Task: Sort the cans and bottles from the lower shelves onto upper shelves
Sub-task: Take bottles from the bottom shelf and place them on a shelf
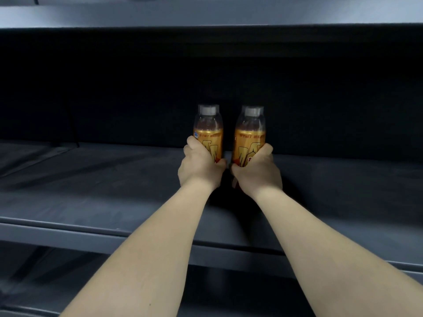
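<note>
Two bottles (pixel 208 133) (pixel 250 136) are gripped upright, one by left hand (pixel 199 167) and one by right hand (pixel 257 171), for side-by-side placement deep on the shelf (pixel 91 179).

Dark grey shelf (pixel 91 191): flat board, paler metal front rim (pixel 68 231) sloping slightly down to the right in the view. Back of the bay is black and unlit. At mid-rear stand two bottles, upright, just beside each other with a narrow gap: left bottle (pixel 208 131) and right bottle (pixel 250 133). Both have an orange label, clear shoulder and grey cap. Their bases are hidden behind the left hand (pixel 199 167) and right hand (pixel 257 172), so contact with the board cannot be told. Upper shelf (pixel 206 14) is paler grey. Lower shelf (pixel 45 271) is dim.
</note>
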